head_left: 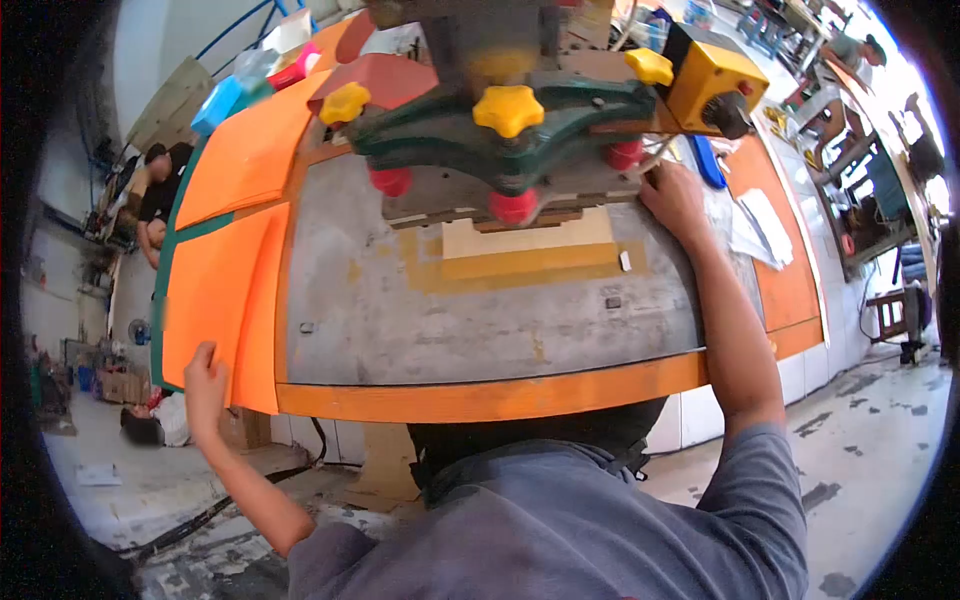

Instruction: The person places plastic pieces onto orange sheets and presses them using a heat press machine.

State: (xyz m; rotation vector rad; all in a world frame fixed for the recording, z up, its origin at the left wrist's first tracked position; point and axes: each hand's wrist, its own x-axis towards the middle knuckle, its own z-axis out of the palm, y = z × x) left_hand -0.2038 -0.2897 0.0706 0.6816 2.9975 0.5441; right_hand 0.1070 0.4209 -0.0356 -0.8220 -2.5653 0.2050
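My left hand [207, 388] pinches the near edge of an orange sheet [215, 290] at the left end of the workbench. That sheet lies partly over another orange sheet [262, 330]. More orange sheets [248, 155] are stacked behind. My right hand [678, 200] is at the right edge of the press head [515, 150], fingers curled by a pale cable; what they grip is hidden. Under the press head, the grey metal plate [480, 335] carries a cream strip [525, 235] and brown tape [530, 263].
Yellow knobs [508, 110] and red feet [513, 206] stick out from the press. A yellow control box [715, 80] stands at the right. Nearby lie a blue tool [708, 162] and white papers [762, 228]. A wooden rail [490, 402] edges the bench. Other people are in the background.
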